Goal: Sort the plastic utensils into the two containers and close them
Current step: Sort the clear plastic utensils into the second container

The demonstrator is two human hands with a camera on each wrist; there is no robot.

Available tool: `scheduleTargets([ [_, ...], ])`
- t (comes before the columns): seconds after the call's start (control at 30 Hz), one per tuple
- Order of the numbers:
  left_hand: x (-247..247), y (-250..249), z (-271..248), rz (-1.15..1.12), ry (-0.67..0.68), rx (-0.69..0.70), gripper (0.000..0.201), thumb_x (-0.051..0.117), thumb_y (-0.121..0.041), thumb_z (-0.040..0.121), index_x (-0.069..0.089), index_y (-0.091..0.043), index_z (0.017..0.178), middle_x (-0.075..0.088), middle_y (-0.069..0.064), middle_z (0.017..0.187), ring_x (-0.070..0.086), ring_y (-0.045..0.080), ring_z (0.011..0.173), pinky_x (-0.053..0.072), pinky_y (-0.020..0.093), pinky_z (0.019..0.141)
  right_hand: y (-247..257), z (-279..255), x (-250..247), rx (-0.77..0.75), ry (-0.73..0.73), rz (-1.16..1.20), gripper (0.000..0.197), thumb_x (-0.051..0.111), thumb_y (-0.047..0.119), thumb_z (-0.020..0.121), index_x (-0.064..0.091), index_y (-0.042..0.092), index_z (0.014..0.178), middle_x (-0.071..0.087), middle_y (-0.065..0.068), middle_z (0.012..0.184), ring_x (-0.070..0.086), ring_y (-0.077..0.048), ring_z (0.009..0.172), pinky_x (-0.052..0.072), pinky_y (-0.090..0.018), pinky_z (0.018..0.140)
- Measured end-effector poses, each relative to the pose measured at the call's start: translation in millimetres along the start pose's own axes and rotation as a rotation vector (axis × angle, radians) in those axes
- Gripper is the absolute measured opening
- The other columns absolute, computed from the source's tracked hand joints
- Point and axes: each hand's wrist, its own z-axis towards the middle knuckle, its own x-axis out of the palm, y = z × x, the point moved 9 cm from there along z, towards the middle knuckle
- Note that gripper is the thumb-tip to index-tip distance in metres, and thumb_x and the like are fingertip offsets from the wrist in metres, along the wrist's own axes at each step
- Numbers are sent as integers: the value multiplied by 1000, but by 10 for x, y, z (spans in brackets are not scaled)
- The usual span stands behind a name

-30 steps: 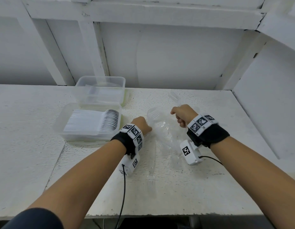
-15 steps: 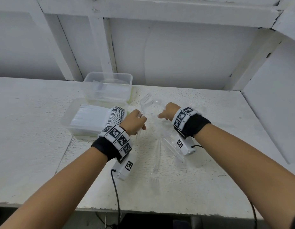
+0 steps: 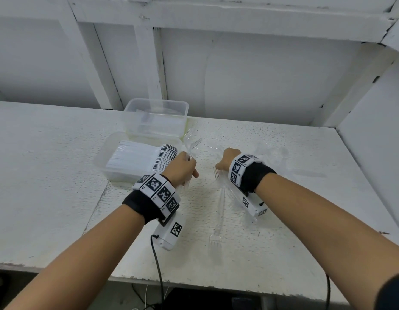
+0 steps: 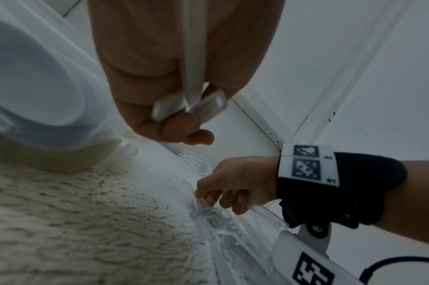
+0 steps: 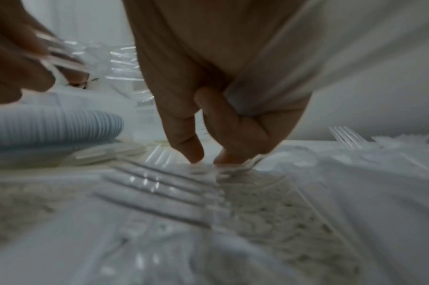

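Observation:
My left hand point(image 3: 183, 168) grips a small bundle of clear plastic forks point(image 3: 192, 144), tines up, beside the near container. Their handle ends stick out below its curled fingers point(image 4: 182, 127) in the left wrist view. My right hand point(image 3: 223, 161) is down on the table. Its thumb and forefinger pinch a clear fork point(image 5: 160, 185) among the loose ones, and its curled fingers hold clear handles point(image 4: 267, 213). The near container point(image 3: 104, 162) holds a stacked row of white spoons point(image 3: 149, 157). Behind it, the clear far container point(image 3: 156, 104) has a few clear utensils inside.
More clear forks point(image 3: 218, 220) lie on the white table point(image 3: 59, 175) between my wrists. A jumble of clear utensils point(image 3: 272, 153) lies behind my right hand. White walls stand behind and to the right; the table's front edge is near.
My left hand has lifted its bundle of forks up and left toward the containers. My right hand has moved left and down onto the loose forks.

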Motion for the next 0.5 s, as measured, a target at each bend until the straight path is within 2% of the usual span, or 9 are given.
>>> scheduleTargets([
  [0.07, 11, 1, -32, -41, 8, -6, 29, 31, -9, 95, 40, -8, 68, 55, 5, 59, 45, 19, 52, 32, 23, 46, -52, 6, 7, 22, 20, 72, 30, 60, 23, 87, 43, 9, 67, 46, -3, 67, 50, -21, 75, 39, -27, 63],
  [0.13, 27, -5, -69, -88, 18, -21, 28, 31, -10, 97, 41, -8, 71, 55, 8, 64, 46, 18, 54, 36, 25, 51, -120, 33, -37, 49, 26, 217, 30, 60, 21, 86, 42, 9, 64, 45, -3, 64, 50, -22, 72, 40, -27, 64],
  [0.23, 45, -19, -120, -221, 31, -40, 23, 30, -10, 100, 41, -10, 79, 53, 11, 67, 52, 13, 60, 43, 27, 55, -149, 19, -218, 49, -26, 496, 25, 58, 12, 84, 43, 9, 65, 42, -4, 61, 40, -18, 52, 34, -24, 48],
  [0.37, 42, 16, -140, -382, 0, -72, 10, 34, -15, 100, 38, -6, 103, 51, 9, 72, 57, 18, 61, 51, 27, 53, -113, -177, -523, -74, -123, 871, 4, 56, 6, 85, 56, 10, 85, 46, -10, 75, 31, -11, 46, 26, -17, 37],
  [0.43, 19, 41, -154, -420, -23, -78, 9, 37, -18, 100, 37, -10, 103, 48, 7, 72, 55, 18, 55, 49, 25, 47, -110, -298, -665, -124, -170, 989, 3, 58, 10, 86, 59, 12, 84, 46, -11, 80, 28, -9, 44, 24, -17, 38],
  [0.5, -14, 43, -183, -419, -48, -62, 8, 39, -21, 99, 39, -14, 96, 46, 5, 71, 47, 14, 50, 41, 21, 41, -120, -428, -813, -170, -232, 1011, 9, 58, 16, 88, 59, 15, 79, 47, -10, 80, 28, -6, 40, 26, -15, 37],
])
